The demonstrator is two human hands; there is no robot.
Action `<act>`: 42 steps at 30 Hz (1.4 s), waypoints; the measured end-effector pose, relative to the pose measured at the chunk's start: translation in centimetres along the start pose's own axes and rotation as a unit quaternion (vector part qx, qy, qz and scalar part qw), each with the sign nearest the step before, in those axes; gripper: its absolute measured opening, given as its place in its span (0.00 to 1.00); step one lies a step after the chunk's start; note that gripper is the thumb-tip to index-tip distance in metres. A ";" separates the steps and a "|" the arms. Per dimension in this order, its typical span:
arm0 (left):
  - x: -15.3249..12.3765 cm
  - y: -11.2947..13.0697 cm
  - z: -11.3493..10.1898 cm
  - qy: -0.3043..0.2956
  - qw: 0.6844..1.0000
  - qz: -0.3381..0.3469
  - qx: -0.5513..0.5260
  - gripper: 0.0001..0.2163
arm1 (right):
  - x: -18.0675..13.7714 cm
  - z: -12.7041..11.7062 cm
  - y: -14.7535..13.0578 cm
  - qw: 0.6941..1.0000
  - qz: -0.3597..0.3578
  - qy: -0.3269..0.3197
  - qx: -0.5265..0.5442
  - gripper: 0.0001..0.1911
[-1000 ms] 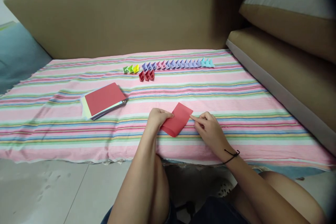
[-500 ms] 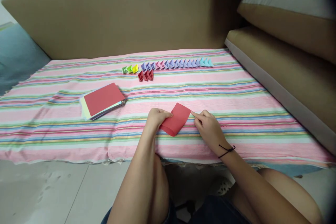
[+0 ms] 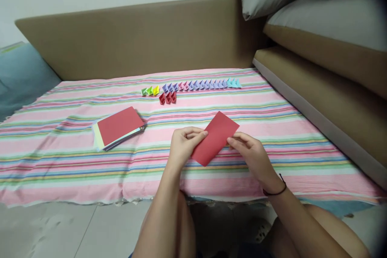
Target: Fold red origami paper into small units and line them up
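Observation:
A flat rectangle of red paper (image 3: pixel 215 139) is held at a slant above the front part of the striped cloth. My left hand (image 3: pixel 185 143) pinches its left edge, thumb on top and fingers underneath. At the right edge, my right hand (image 3: pixel 249 151) has the paper between thumb and fingers; the fingertips behind it are hidden. Beyond the hands stand several small folded red paper pieces (image 3: pixel 168 98). Behind them runs a row of folded purple, pink and light blue pieces (image 3: pixel 201 85), with green and yellow ones (image 3: pixel 150 91) at its left end.
A stack of coloured paper (image 3: pixel 121 127), red sheet uppermost, lies to the left on the striped cloth (image 3: pixel 75 157). A brown backrest (image 3: pixel 136 40) closes off the back. Cushions (image 3: pixel 326 72) are piled on the right, and a blue cushion (image 3: pixel 24 72) sits at far left.
The red paper has gone from bowed, with a rounded lower edge, to a flat rectangle, and is shifted right. My right hand changed from a pointing finger at its corner to a pinch. The view tilted up.

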State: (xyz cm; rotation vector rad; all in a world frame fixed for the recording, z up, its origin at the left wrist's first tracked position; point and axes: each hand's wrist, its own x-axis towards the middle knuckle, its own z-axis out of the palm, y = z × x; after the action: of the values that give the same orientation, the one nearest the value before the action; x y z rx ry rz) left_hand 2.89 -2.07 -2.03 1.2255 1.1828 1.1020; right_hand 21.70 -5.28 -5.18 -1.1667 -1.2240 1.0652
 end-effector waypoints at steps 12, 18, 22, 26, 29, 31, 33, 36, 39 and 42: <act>-1.7 1.4 0.0 0.017 0.986 0.138 0.087 0.06 | -0.4 -0.3 -2.0 0.997 -0.027 0.062 0.044 0.07; -2.0 1.9 -0.4 0.034 0.963 0.221 0.152 0.04 | -0.4 -0.6 -2.1 0.991 -0.064 0.096 0.065 0.09; -2.4 2.4 -0.5 0.011 0.935 0.307 0.177 0.06 | -0.5 -1.0 -2.2 0.986 -0.129 0.088 0.057 0.05; -2.4 2.3 0.0 0.016 0.942 0.287 0.174 0.05 | -0.6 -1.2 -2.4 0.987 -0.114 0.092 0.068 0.03; -1.9 1.7 0.3 -0.001 0.985 0.131 0.111 0.05 | -0.4 -1.3 -2.6 0.991 -0.075 0.098 0.061 0.05; -1.5 1.2 0.4 -0.046 0.997 0.018 0.056 0.08 | -0.2 -1.2 -2.6 0.994 -0.043 0.079 0.055 0.07; -1.3 0.9 0.4 -0.080 0.996 -0.040 0.027 0.10 | 0.0 -1.1 -2.6 0.997 -0.009 0.049 0.053 0.11; -1.3 0.9 0.4 -0.102 0.993 -0.057 0.019 0.10 | 0.1 -1.0 -2.4 0.998 0.018 0.026 0.051 0.13; -1.4 1.3 0.5 -0.113 0.992 -0.054 0.025 0.09 | 0.0 -0.9 -2.3 0.998 0.014 0.044 0.047 0.10; -1.5 1.7 0.5 -0.112 0.992 -0.046 0.035 0.09 | -0.1 -0.8 -2.4 0.997 0.006 0.064 0.046 0.09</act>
State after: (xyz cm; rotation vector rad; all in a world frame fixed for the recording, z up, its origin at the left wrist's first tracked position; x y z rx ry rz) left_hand 3.27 -3.54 -0.29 1.2984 1.1025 0.8367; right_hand 22.49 -5.74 -2.84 -1.1542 -1.0574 1.0289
